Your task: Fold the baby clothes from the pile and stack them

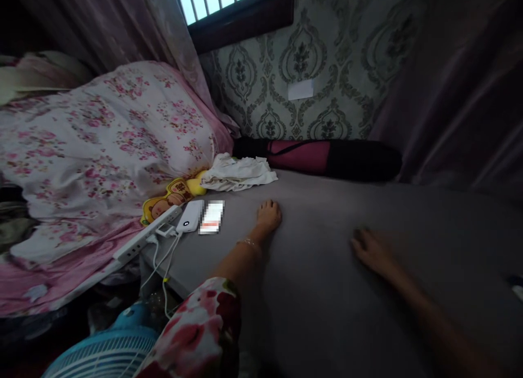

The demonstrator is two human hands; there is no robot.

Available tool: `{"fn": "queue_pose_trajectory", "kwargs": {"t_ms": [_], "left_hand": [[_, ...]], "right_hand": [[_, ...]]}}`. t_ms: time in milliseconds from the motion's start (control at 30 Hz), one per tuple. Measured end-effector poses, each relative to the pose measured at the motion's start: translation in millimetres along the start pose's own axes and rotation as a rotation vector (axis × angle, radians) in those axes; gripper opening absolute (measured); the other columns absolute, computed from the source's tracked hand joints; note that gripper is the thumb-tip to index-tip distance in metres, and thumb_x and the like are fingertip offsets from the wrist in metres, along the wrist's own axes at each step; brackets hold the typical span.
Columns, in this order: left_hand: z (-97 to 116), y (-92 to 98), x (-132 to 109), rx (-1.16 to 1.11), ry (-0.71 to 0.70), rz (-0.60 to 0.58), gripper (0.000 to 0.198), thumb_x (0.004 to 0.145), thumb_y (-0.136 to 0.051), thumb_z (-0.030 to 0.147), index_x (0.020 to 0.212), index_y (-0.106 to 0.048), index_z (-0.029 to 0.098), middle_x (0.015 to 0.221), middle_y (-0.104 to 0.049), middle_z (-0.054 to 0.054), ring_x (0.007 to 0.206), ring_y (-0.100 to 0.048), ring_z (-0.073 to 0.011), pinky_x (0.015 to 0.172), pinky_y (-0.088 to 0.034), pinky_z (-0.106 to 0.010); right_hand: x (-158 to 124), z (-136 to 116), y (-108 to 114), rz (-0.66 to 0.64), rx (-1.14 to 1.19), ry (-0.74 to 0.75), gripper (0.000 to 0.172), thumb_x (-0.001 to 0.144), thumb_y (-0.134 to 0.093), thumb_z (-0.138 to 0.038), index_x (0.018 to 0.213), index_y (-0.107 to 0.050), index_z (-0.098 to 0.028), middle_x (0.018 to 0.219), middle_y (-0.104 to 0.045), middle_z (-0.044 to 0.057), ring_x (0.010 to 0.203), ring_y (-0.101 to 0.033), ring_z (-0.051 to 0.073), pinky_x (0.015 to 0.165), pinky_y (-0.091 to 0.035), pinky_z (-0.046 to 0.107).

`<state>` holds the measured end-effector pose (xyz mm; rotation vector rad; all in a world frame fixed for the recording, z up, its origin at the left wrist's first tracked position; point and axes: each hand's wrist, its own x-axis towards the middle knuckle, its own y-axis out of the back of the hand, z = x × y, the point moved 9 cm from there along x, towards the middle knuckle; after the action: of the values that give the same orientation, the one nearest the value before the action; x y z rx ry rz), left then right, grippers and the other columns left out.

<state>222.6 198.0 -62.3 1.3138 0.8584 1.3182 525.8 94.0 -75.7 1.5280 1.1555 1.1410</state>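
My left hand (269,214), with a thin bracelet at the wrist and a floral sleeve, rests palm down on the grey sheet (318,302). Its fingers lie on the cloth and hold nothing. Farther right, my right hand (371,251) is at or just over the same sheet, blurred, fingers loosely apart and nothing visible in them. A lit phone (211,217), its screen pixelated, lies left of my left hand. Beside it is a white power bank (191,215). Beyond my left hand lies a crumpled white cloth (241,174).
A white power strip (147,233) with plugs and cables runs along the bed's left edge, near a yellow cartoon item (167,201). A blue fan (110,351) stands below. Floral bedding (110,127) is at left. A black and maroon long bag (302,156) lies against the wall.
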Motion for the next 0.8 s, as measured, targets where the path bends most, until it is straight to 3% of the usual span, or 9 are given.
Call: {"fn": "queue_pose_trajectory", "kwargs": {"t_ms": [100, 167, 267, 367, 467, 600, 700, 800], "left_hand": [[1.0, -0.4, 0.5, -0.063, -0.04, -0.02, 0.029, 0.093, -0.038, 0.026, 0.109, -0.06, 0.014, 0.117, -0.057, -0.017, 0.113, -0.049, -0.0289, 0.098, -0.037, -0.043], [-2.1, -1.2, 2.7, -0.201, -0.055, -0.054, 0.024, 0.091, -0.042, 0.023, 0.103, -0.061, 0.014, 0.117, -0.057, -0.017, 0.117, -0.048, -0.0285, 0.103, -0.035, -0.043], [-15.8, -0.3, 11.7, -0.402, -0.033, -0.094, 0.015, 0.087, -0.05, 0.021, 0.09, -0.063, 0.016, 0.112, -0.06, -0.015, 0.116, -0.05, -0.0261, 0.106, -0.035, -0.04], [-39.4, 2.7, 28.0, -0.555, 0.049, -0.101, 0.008, 0.082, -0.056, 0.02, 0.079, -0.064, 0.018, 0.097, -0.066, -0.009, 0.102, -0.059, -0.0214, 0.097, -0.043, -0.033], [-77.1, 7.1, 44.9, -0.766, 0.25, -0.047, 0.012, 0.084, -0.054, 0.022, 0.077, -0.062, 0.017, 0.08, -0.066, -0.005, 0.078, -0.063, -0.0166, 0.076, -0.051, -0.029], [-146.3, 21.6, 50.7, -1.009, 0.6, 0.162, 0.011, 0.085, -0.051, 0.023, 0.081, -0.057, 0.015, 0.069, -0.06, -0.003, 0.061, -0.059, -0.0123, 0.059, -0.048, -0.024], [-194.7, 37.1, 43.7, -1.132, 0.806, 0.345, 0.006, 0.082, -0.054, 0.021, 0.085, -0.054, 0.016, 0.066, -0.053, 0.002, 0.058, -0.056, -0.0098, 0.057, -0.045, -0.021], [-227.6, 51.1, 37.4, -1.225, 0.926, 0.488, 0.01, 0.08, -0.055, 0.017, 0.09, -0.052, 0.018, 0.067, -0.049, 0.005, 0.059, -0.053, -0.008, 0.06, -0.044, -0.019]], "right_hand": [[-6.5, -76.2, -20.1, -0.112, 0.064, 0.077, 0.053, 0.093, -0.03, -0.037, 0.14, -0.046, -0.016, 0.151, -0.034, 0.019, 0.139, -0.031, 0.032, 0.107, -0.026, 0.062], [-14.6, -121.8, -28.1, -0.159, 0.098, 0.15, 0.054, 0.095, -0.029, -0.038, 0.141, -0.043, -0.014, 0.152, -0.033, 0.02, 0.141, -0.027, 0.034, 0.105, -0.021, 0.069], [-25.2, -155.3, -29.1, -0.129, 0.103, 0.172, 0.055, 0.096, -0.027, -0.04, 0.141, -0.043, -0.013, 0.152, -0.032, 0.019, 0.141, -0.023, 0.037, 0.104, -0.017, 0.072], [-30.9, -160.4, -25.6, -0.064, 0.079, 0.172, 0.054, 0.097, -0.025, -0.04, 0.141, -0.045, -0.016, 0.152, -0.034, 0.018, 0.141, -0.024, 0.036, 0.106, -0.014, 0.071], [-32.0, -158.4, -24.0, -0.036, 0.067, 0.178, 0.053, 0.097, -0.026, -0.04, 0.14, -0.047, -0.018, 0.151, -0.036, 0.017, 0.141, -0.025, 0.034, 0.108, -0.013, 0.068], [-30.5, -157.5, -26.4, -0.044, 0.065, 0.165, 0.053, 0.096, -0.027, -0.04, 0.14, -0.047, -0.019, 0.151, -0.036, 0.017, 0.141, -0.025, 0.035, 0.108, -0.011, 0.069], [-29.7, -158.8, -26.9, -0.031, 0.069, 0.167, 0.054, 0.096, -0.026, -0.04, 0.14, -0.047, -0.017, 0.151, -0.035, 0.017, 0.141, -0.024, 0.036, 0.107, -0.011, 0.07], [-29.1, -158.8, -27.8, -0.036, 0.078, 0.162, 0.055, 0.095, -0.026, -0.039, 0.141, -0.047, -0.017, 0.151, -0.036, 0.017, 0.141, -0.024, 0.037, 0.107, -0.011, 0.071]]}}
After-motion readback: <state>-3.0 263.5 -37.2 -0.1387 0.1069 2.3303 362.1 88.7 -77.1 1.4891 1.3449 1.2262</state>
